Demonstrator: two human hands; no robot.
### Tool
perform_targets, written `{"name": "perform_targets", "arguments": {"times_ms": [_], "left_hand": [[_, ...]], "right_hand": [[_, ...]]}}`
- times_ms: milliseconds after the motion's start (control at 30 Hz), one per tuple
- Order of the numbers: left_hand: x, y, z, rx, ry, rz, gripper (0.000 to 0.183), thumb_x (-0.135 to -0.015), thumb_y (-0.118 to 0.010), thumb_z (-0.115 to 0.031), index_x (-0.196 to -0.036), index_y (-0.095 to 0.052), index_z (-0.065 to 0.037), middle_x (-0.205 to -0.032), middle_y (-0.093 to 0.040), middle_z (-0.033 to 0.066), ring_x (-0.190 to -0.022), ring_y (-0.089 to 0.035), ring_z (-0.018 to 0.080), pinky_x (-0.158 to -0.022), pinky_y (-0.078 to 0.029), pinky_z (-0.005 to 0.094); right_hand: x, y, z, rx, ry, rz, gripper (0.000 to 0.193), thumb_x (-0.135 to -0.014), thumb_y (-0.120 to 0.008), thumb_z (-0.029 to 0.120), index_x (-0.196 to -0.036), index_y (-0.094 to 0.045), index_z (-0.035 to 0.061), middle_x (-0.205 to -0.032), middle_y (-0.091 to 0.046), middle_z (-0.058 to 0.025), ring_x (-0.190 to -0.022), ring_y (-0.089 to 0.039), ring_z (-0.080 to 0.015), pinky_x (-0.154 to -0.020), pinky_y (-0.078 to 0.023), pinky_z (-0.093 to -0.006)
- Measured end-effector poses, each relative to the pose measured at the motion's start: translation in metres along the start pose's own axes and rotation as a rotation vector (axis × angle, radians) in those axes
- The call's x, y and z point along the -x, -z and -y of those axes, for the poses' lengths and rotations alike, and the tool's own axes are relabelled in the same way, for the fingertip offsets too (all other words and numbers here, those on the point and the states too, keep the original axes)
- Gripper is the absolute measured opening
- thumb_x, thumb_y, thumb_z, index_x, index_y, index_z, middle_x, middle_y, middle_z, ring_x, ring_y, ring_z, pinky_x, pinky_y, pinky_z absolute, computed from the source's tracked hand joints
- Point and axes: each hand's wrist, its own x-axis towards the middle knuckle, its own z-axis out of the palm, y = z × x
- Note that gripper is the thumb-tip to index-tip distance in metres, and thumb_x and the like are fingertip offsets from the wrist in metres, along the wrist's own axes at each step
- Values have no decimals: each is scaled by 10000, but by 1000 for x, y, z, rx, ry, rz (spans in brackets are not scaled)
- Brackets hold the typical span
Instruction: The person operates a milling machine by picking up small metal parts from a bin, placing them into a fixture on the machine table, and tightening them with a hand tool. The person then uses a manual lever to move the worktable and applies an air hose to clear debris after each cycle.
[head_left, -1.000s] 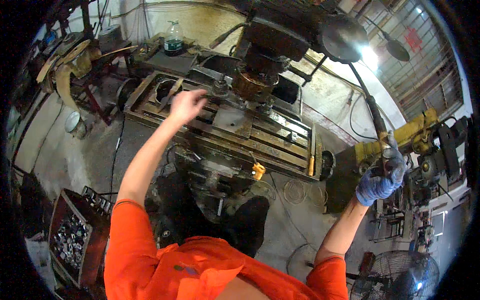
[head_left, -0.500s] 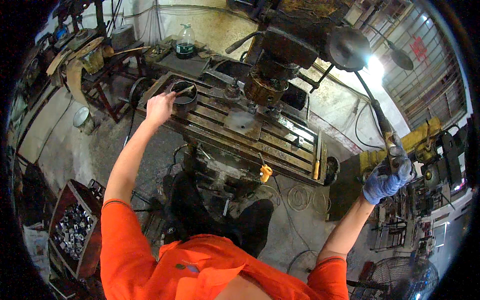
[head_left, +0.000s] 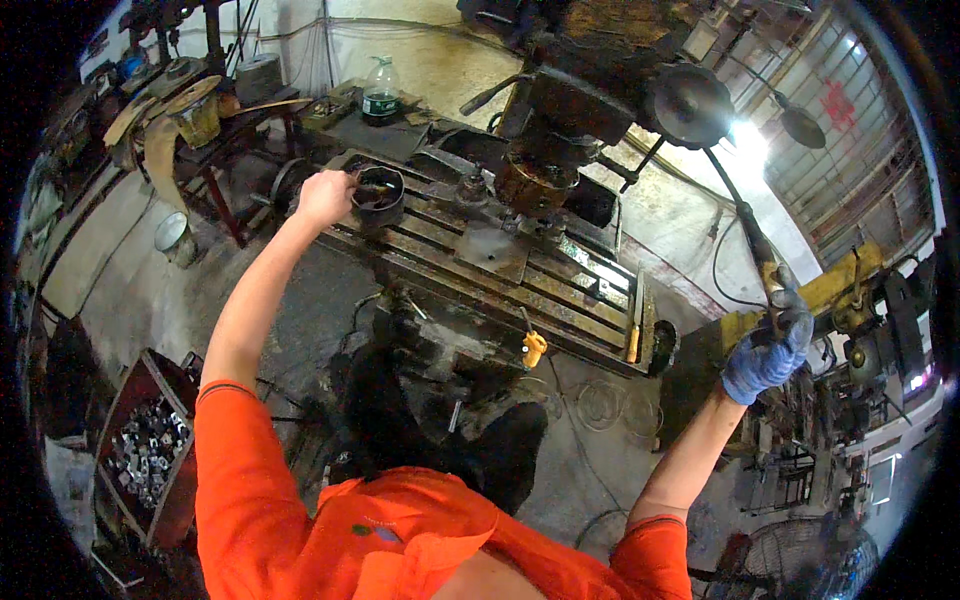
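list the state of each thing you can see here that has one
Left hand, bare, closed on brush
Brush, held, its far end in pot
Pot, upright, open, on table
Right hand, gloved, closed around lever
Lever, gripped
Yellow-handled tool, lying on table
Light, on
Bottle, upright
Box, open, holding many small parts
Bucket, open
Fan, spinning or not, cannot tell
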Motion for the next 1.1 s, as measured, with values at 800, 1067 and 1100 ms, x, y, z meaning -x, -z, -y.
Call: {"name": "perform_targets", "arguments": {"times_ms": [800, 1067, 1100], "left_hand": [[19, -36, -95, 1289, 314, 192, 254, -873, -499, -154, -994, -586, 52, -562, -522, 39, -427, -470, 108, -355, -354, 255], [-20, -116, -170, 1151, 293, -18, 234, -847, -514, -145, -942, -610, 47, -545, -565, 108, -423, -534, 157, -411, -407, 314], [-19, -120, -174, 1109, 309, -9, 231, -843, -516, -145, -936, -612, 44, -545, -570, 118, -417, -539, 166, -421, -412, 320]], "right_hand": [[2, -8, 3, -107, -140, -146, 261, -834, -488, 278, -705, -471, 52, -830, -554, -114, -867, -503, -230, -838, -366, -361], [12, -14, -4, -53, -36, -144, 359, -906, -385, 273, -733, -522, -11, -816, -586, -114, -887, -572, -263, -844, -407, -381], [13, -14, -4, -6, 2, -114, 364, -908, -378, 275, -737, -524, -11, -810, -586, -117, -883, -572, -269, -844, -407, -384]]}}
